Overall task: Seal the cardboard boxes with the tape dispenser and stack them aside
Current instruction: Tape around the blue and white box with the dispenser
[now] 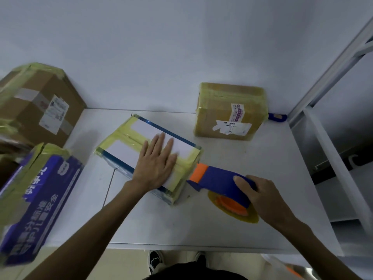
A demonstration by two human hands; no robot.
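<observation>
Fingers [161, 142] of the left hand [156, 166] press flat on the box [145, 128]. The right hand [264, 197] grips the tape dispenser [218, 176] just beside them.

Packing or mailroom corner: brown taped cardboard parcels [228, 110] bearing shipping labels, plain white tabletop [262, 174], grey metal shelving rack [333, 71] alongside.

Purple box [38, 201] blurred (cut by left edge).
</observation>
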